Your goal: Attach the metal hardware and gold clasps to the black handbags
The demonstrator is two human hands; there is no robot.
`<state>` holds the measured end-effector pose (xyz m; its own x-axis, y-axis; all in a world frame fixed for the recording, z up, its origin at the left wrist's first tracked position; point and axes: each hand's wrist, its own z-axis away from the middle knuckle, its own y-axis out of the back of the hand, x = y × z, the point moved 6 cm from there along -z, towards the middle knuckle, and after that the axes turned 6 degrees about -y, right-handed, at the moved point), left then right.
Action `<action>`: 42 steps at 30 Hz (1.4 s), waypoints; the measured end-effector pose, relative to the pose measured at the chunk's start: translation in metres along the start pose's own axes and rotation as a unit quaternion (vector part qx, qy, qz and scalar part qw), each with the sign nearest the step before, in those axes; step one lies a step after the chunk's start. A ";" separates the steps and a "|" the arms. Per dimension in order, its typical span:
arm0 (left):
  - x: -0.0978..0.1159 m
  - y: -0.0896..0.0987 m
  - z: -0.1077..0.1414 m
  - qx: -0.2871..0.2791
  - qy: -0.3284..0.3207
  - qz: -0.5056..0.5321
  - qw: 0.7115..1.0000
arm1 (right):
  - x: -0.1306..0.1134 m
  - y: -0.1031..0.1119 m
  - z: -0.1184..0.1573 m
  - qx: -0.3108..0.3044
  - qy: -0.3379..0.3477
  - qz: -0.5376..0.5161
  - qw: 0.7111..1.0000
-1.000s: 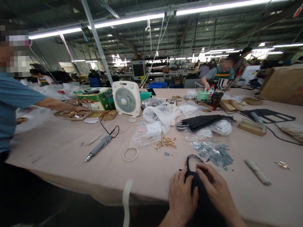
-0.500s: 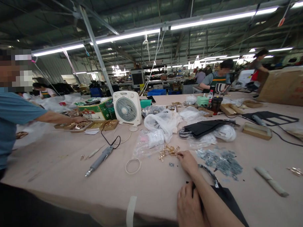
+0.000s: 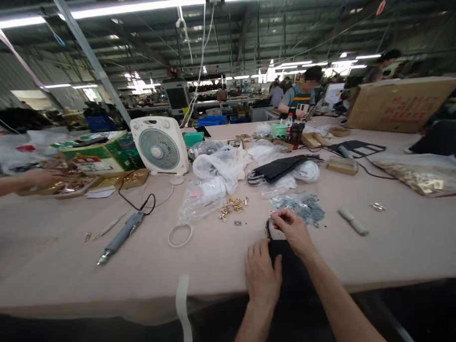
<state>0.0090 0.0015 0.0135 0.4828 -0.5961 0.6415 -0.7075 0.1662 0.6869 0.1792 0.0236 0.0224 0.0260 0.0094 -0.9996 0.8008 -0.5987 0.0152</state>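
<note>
A black bag (image 3: 286, 253) lies at the table's front edge below me, its dark handle (image 3: 268, 229) curving up from the top edge. My left hand (image 3: 262, 272) lies over the bag's left edge, fingers stretched out and thumb on the black material. Just above the handle, my right hand (image 3: 293, 231) is closed in a pinch; a small piece seems to show at the fingertips, too small to name. Beyond the hands are a heap of gold metal fittings (image 3: 234, 205), one small grey metal plate (image 3: 238, 223) and a spread pile of grey plates (image 3: 304, 208).
A grey electric screwdriver (image 3: 121, 237) and a tape roll (image 3: 180, 235) lie to the left. Behind stand a fan (image 3: 160, 146), plastic bags (image 3: 220, 166) and stacked black pieces (image 3: 282, 169). A rolled cloth (image 3: 353, 221) lies right. A co-worker's hand (image 3: 44, 176) reaches into trays at left.
My right hand has drawn back from the gold fittings to the bag's handle, now pinched. My left hand stays on the bag. The view has turned right and tilted down.
</note>
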 end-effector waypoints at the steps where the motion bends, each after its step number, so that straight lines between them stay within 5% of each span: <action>1: -0.002 -0.001 -0.002 0.006 0.006 0.002 1.000 | 0.003 0.008 0.015 -0.009 -0.011 -0.024 1.000; 6: -0.013 -0.003 -0.017 0.005 0.035 -0.003 0.999 | 0.029 0.031 0.061 0.026 -0.019 -0.041 0.999; 9: -0.017 -0.002 -0.026 -0.017 0.045 0.019 0.999 | 0.037 0.034 0.064 0.067 0.001 -0.036 0.997; 16: -0.028 0.001 -0.021 -0.032 0.094 0.175 0.980 | 0.036 0.032 0.058 0.058 0.002 -0.041 0.997; 20: -0.048 -0.009 -0.008 0.035 0.182 0.334 0.924 | 0.035 0.035 0.062 0.080 0.007 -0.072 0.994; 24: -0.060 -0.031 -0.006 0.116 0.261 0.499 0.818 | 0.027 0.033 0.064 0.073 0.021 -0.077 0.994; 28: -0.053 -0.053 -0.023 0.124 0.281 0.598 0.740 | 0.019 0.024 0.065 0.042 0.023 -0.078 0.996; 38: -0.049 -0.059 -0.028 0.128 0.242 0.646 0.713 | 0.031 0.014 0.066 0.018 -0.010 -0.038 0.999; 42: -0.048 -0.057 -0.028 0.123 0.237 0.638 0.722 | 0.030 0.012 0.068 0.007 -0.018 0.003 1.000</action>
<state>0.0410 0.0421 -0.0469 -0.5622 0.2656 0.7832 -0.7743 0.1634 -0.6113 0.1488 -0.0372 -0.0094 0.0078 -0.0233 -0.9997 0.7928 -0.6091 0.0204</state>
